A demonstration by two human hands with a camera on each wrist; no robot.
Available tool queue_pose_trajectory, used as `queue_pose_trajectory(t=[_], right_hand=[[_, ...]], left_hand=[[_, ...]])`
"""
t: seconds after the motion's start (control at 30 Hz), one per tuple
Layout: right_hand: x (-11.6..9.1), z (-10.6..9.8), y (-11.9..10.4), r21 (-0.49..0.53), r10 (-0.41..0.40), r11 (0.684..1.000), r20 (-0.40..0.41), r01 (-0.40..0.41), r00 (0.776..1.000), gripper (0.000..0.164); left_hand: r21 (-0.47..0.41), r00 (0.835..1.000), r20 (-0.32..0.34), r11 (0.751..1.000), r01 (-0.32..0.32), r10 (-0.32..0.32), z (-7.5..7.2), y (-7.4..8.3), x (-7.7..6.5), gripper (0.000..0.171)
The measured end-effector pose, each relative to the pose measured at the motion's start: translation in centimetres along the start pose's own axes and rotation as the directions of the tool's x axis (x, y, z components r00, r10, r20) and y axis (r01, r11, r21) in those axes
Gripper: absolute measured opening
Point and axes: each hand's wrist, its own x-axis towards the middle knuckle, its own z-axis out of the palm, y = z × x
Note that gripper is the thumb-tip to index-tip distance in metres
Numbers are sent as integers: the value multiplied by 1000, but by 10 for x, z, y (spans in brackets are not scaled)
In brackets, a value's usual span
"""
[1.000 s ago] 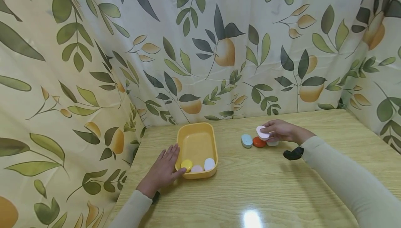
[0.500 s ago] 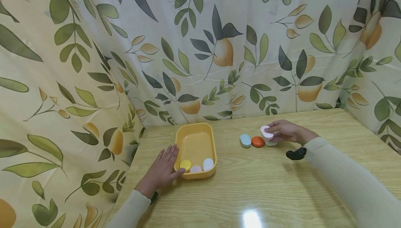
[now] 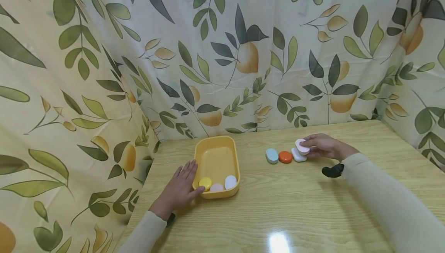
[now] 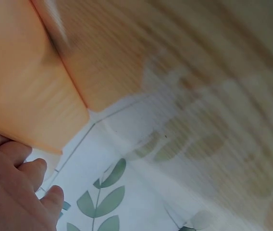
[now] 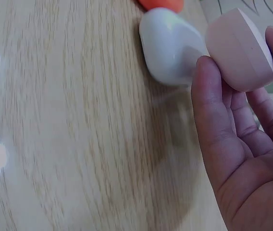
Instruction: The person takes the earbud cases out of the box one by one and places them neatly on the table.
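Observation:
In the head view, my right hand [image 3: 322,146] pinches a pale pink soap bar [image 3: 302,147] between thumb and fingers, raised off the table. Just below it lies a white soap bar [image 3: 298,155], then a red-orange soap bar [image 3: 285,157] and a light blue soap bar [image 3: 272,155] in a row to the left. My left hand [image 3: 178,186] rests with straight fingers along the left side of a yellow-orange tray [image 3: 217,162], its thumb at the near corner. Inside the tray's near end sit a yellow soap bar [image 3: 205,184], a pink one and a whitish one.
A wood-grain table [image 3: 264,202] carries everything. A leaf-and-fruit patterned curtain [image 3: 229,71] hangs behind the table and along both sides. Light reflects off the table's near part.
My right hand has moved rightward with the pink soap bar, from above the red-orange one to above the white one, which shows more now. My left hand stays at the tray.

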Motion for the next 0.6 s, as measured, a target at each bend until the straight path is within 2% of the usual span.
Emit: queue_pose_trajectory(t=[0.6], right_hand=[[0, -22, 15, -42, 12, 999, -22, -13, 1000, 61]], left_hand=[[-19, 1000, 13, 1000, 14, -14, 1, 0, 0, 88]])
